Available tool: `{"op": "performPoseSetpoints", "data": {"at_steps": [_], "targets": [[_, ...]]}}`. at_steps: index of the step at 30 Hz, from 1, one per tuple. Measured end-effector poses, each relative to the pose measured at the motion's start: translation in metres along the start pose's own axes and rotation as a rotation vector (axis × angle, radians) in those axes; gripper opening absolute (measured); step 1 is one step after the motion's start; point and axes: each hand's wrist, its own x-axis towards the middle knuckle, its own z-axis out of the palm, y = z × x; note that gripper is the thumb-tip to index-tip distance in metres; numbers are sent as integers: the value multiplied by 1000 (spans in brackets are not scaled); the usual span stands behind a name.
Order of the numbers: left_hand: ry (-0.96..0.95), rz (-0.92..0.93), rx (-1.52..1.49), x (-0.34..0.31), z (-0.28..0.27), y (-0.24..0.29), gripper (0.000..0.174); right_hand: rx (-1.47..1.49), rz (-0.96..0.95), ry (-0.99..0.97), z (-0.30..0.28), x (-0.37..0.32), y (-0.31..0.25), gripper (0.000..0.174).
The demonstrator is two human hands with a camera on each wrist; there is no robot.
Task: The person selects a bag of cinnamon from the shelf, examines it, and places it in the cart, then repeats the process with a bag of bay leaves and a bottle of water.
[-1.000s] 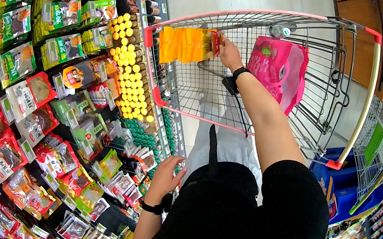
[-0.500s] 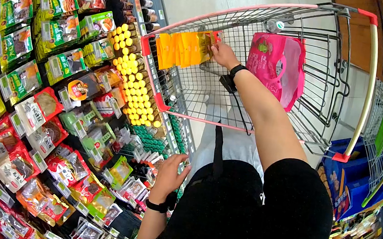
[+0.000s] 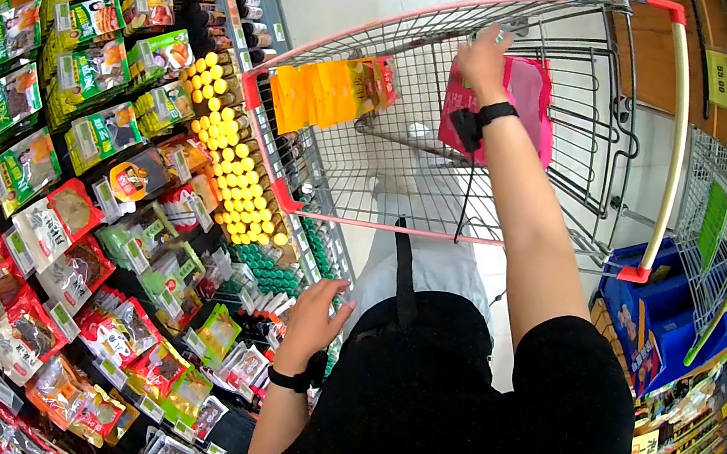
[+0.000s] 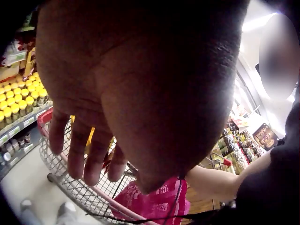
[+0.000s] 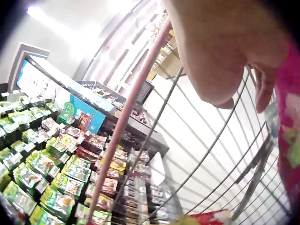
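My right hand (image 3: 485, 63) reaches down inside the shopping cart (image 3: 398, 137), over one end of a pink bag (image 3: 529, 110). A clear bottle (image 3: 517, 32) lies beside the bag, close to my fingers. In the right wrist view, thumb and fingers stand apart with a gap between, and the bottle (image 5: 272, 115) shows just past the fingertips. Several yellow-orange packets (image 3: 323, 93) lean in a row at the cart's far end. My left hand (image 3: 310, 319) hangs beside the shelf with fingers relaxed and nothing in it; the left wrist view shows its palm (image 4: 93, 93).
Shelves of bagged snacks (image 3: 99, 140) and yellow-capped jars (image 3: 242, 178) run along the left, close to the cart. The cart's pale handle (image 3: 674, 154) is on the right. Behind it stand a blue bin (image 3: 647, 313) and another wire cart (image 3: 717, 238).
My right hand has left the yellow packets and moved right to the bottle beside the pink bag. The packets stay leaning in the cart. My left hand has barely moved.
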Motion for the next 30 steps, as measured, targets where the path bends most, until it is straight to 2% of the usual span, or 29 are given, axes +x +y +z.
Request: {"op": "performPoseSetpoints", "data": {"at_steps": [2, 3, 4, 6, 7, 8, 10, 12, 15, 19, 22, 23, 26, 27, 30], "targets": [[-1, -14, 16, 2, 0, -3, 32, -213, -112, -32, 16, 23, 53, 68], [-5, -17, 14, 4, -2, -2, 32, -118, 83, -204, 0, 29, 50, 73], [1, -11, 14, 5, -2, -3, 32, -225, 82, -217, -4, 31, 56, 67], [16, -9, 15, 2, -2, -7, 32, -114, 96, -236, -8, 34, 75, 56], [21, -19, 0, 0, -1, -7, 32, -169, 31, -156, 4, 35, 93, 45], [31, -25, -3, -5, 0, -8, 32, -212, 48, -184, -4, 32, 82, 40], [51, -16, -13, -7, 2, -8, 33, -282, 36, -228, -20, 22, 58, 41], [4, -21, 13, -10, 4, -10, 35, -403, -43, -158, -1, 21, 75, 38], [12, -3, 10, -16, 6, -12, 33, -382, -126, -196, -33, 5, 27, 34], [143, 60, -26, -19, 10, -14, 27, -471, -313, -113, -80, -25, -56, 41], [320, 89, -76, -22, 10, -19, 23, -558, -414, -33, -127, -77, -119, 44], [378, 119, -124, -23, 9, -22, 22, -511, -480, -24, -141, -96, -133, 45], [652, 260, -18, -25, -4, -12, 26, -326, -740, 45, -184, -167, -187, 41], [725, 296, 64, -28, -6, -14, 44, -287, -782, -13, -199, -195, -208, 41], [999, 392, 108, -50, -33, 25, 63, -201, -897, -216, -239, -273, -262, 39]]}}
